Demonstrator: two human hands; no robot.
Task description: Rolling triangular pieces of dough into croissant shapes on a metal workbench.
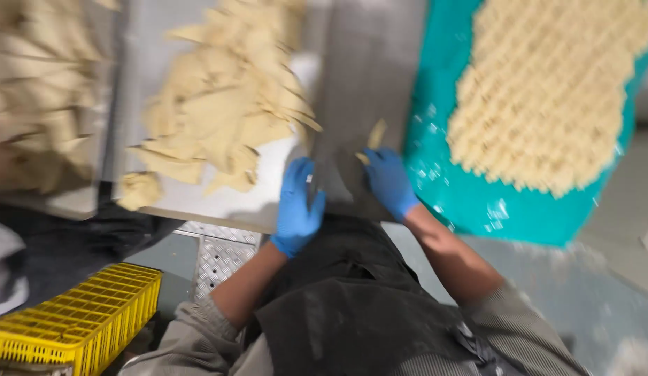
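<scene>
At the tabletop's [366, 76] near edge, the left hand [297, 207] lies curled and holds nothing, while the right hand [389, 179] pinches a pale dough strip [375, 136]. Farther back, cut dough pieces [230, 97] pile toward the left edge, and shaped dough pieces [547, 90] cover a teal sheet [442, 181] toward the right edge.

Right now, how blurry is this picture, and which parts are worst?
Head view: motion blur smears the whole frame. The dough pile and the shaped pieces on the teal sheet lose their edges; the left hand and right hand, both blue-gloved, read clearest. Lighting is even, without harsh glare.
</scene>
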